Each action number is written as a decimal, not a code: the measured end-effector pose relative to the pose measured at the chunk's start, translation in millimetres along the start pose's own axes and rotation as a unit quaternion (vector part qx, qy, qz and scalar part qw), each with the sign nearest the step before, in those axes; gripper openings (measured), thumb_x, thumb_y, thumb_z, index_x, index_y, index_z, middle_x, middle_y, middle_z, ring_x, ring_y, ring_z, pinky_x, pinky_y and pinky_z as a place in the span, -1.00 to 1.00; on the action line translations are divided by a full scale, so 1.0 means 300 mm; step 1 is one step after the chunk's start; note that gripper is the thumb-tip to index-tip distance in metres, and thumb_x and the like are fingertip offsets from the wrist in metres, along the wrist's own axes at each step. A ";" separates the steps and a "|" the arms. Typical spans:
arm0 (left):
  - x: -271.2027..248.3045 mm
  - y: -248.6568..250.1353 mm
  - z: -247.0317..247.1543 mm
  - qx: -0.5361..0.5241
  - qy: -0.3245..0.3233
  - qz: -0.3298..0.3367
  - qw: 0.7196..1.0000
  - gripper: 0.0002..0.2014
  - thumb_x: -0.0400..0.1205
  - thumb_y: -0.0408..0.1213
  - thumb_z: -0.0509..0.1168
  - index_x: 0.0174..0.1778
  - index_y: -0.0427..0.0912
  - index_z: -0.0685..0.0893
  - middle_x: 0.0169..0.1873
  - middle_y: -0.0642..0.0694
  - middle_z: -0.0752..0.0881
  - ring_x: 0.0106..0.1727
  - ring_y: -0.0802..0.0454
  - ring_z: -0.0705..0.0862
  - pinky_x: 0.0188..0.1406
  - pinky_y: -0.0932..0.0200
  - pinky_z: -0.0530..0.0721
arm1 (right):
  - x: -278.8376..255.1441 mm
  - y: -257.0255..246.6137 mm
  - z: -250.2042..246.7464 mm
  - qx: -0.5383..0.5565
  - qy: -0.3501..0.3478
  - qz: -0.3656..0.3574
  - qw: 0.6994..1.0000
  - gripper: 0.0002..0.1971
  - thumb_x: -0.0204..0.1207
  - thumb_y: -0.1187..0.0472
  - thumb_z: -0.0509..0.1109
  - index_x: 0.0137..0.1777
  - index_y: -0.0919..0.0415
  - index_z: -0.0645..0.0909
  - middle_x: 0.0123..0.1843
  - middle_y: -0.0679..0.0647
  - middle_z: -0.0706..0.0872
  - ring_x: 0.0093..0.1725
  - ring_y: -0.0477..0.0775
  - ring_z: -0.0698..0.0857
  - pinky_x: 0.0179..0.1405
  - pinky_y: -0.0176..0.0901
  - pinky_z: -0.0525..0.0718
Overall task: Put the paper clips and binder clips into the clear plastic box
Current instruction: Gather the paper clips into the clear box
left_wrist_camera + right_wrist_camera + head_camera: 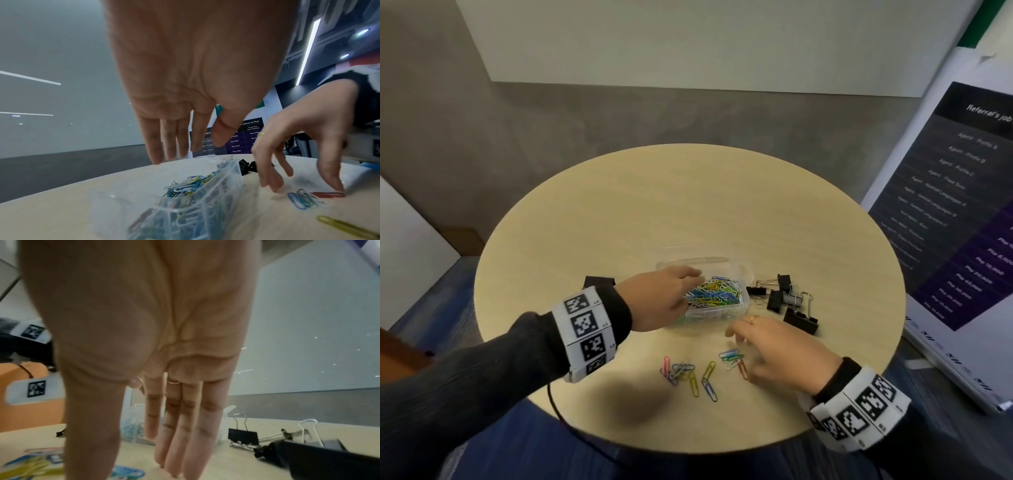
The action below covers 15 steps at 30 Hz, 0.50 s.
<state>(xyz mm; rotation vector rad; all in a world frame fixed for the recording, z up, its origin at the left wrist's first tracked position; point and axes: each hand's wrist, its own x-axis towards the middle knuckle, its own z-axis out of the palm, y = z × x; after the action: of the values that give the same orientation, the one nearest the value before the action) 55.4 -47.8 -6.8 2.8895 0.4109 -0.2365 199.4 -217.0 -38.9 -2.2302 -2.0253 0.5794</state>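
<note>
The left hand (664, 301) hangs over the clear plastic box (744, 274) with fingers straight and loose, holding nothing. The right hand (780, 356), also spread and empty, reaches its fingertips (339, 189) down at the small bunch of paper clips (731, 358) at its 9 o'clock. To do this well, I judge it best to rake that bunch together against the table (619, 205) before pinching, since flat clips slip on smooth wood; more loose clips (690, 373) lie at 6 o'clock from the box. The box is already well filled with clips. The binder clips (784, 301) wait at 3 o'clock of the box, one (599, 282) at 9 o'clock. The round pale wooden table stands on grey floor; a dark printed banner (955, 205) leans at 2 o'clock.
</note>
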 end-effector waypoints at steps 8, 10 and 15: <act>-0.067 -0.006 0.048 0.035 -0.043 -0.029 0.998 -0.53 0.74 0.01 -0.02 0.55 -0.07 0.33 0.47 -0.07 0.48 0.45 -0.06 0.49 0.37 0.00 0.51 | 0.056 0.002 0.001 -0.020 -0.066 -0.031 0.997 -0.72 0.35 0.16 0.50 0.04 0.07 0.55 -0.02 -0.07 0.51 -0.01 0.04 0.56 -0.06 -0.02 0.63; -0.076 -0.017 0.056 0.043 -0.020 -0.034 0.998 -0.54 0.74 0.02 -0.01 0.54 -0.05 0.34 0.43 -0.05 0.51 0.39 -0.08 0.54 0.28 -0.04 0.57 | 0.064 0.011 0.009 -0.025 -0.075 -0.034 0.996 -0.79 0.35 0.16 0.50 -0.06 0.08 0.57 -0.07 -0.07 0.49 -0.05 0.06 0.59 -0.10 0.00 0.63; -0.116 0.007 0.076 0.004 0.119 0.026 0.993 -0.57 0.71 -0.08 0.11 0.51 -0.02 0.41 0.37 0.01 0.49 0.31 0.01 0.57 0.20 0.07 0.62 | 0.070 0.035 0.011 -0.036 -0.111 -0.035 0.993 -0.83 0.44 0.08 0.47 -0.08 0.09 0.57 -0.06 -0.04 0.44 -0.03 0.07 0.56 -0.06 -0.01 0.58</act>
<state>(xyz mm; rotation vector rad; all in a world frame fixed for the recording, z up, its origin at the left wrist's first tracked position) 20.0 -63.9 -21.7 2.9408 0.3726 0.1162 209.6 -198.6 -49.9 -2.2117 -2.2525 0.7901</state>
